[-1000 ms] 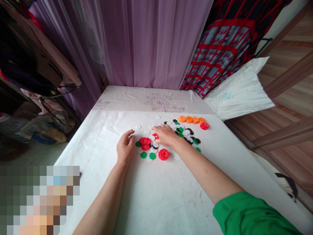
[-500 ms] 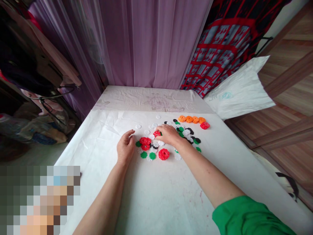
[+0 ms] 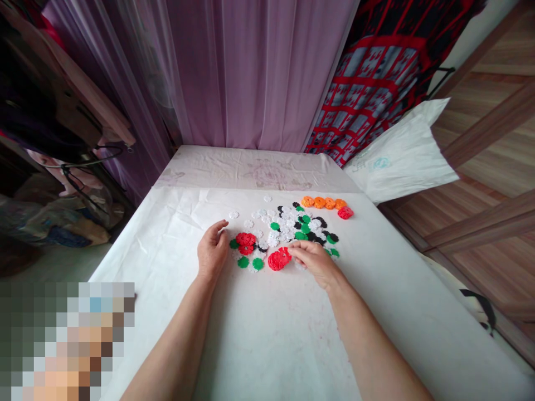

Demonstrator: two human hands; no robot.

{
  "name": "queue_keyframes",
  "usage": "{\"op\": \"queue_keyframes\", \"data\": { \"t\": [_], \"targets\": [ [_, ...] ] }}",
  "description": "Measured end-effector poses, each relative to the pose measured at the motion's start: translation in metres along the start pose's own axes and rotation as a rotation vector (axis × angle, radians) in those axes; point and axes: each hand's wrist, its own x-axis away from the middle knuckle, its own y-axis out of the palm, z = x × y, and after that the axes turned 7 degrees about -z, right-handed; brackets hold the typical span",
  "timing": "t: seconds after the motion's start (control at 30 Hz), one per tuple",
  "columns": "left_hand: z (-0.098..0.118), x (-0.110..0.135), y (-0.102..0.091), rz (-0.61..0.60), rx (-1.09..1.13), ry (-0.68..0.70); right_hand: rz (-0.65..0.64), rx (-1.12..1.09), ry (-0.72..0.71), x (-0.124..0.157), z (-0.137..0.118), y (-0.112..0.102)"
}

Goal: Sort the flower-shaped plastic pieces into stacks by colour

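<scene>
White table (image 3: 251, 312): orange row (image 3: 324, 203) beyond right hand (image 3: 315, 263) looks done, mixed discs (image 3: 288, 225) lie unstacked. Right pinches red disc (image 3: 285, 254); left hand (image 3: 212, 249) half-open, empty.

Far side: one purple curtain (image 3: 242, 72), hanging in folds, and, to its right, one patterned cloth (image 3: 371, 72) in red, black and grey. Right side: one creased white sack (image 3: 409, 161) with faint blue-green print, before wood-grain panelling (image 3: 493, 139). Left side: assorted hanging garments (image 3: 37, 106), clear plastic bags (image 3: 79, 223) below.
</scene>
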Motion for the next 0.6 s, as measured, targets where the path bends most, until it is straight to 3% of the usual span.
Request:
{"op": "queue_keyframes", "data": {
  "t": [0.23, 0.43, 0.6],
  "targets": [
    [0.001, -0.001, -0.001, 0.001, -0.022, 0.021, 0.009, 0.013, 0.025, -0.002, 0.005, 0.006],
    [0.001, -0.001, 0.0, 0.002, -0.019, 0.014, 0.061, 0.108, -0.045, -0.005, 0.014, 0.005],
    [0.003, 0.0, -0.001, -0.004, -0.008, -0.001, 0.137, 0.316, -0.151, -0.001, 0.024, 0.003]
  ]
}}
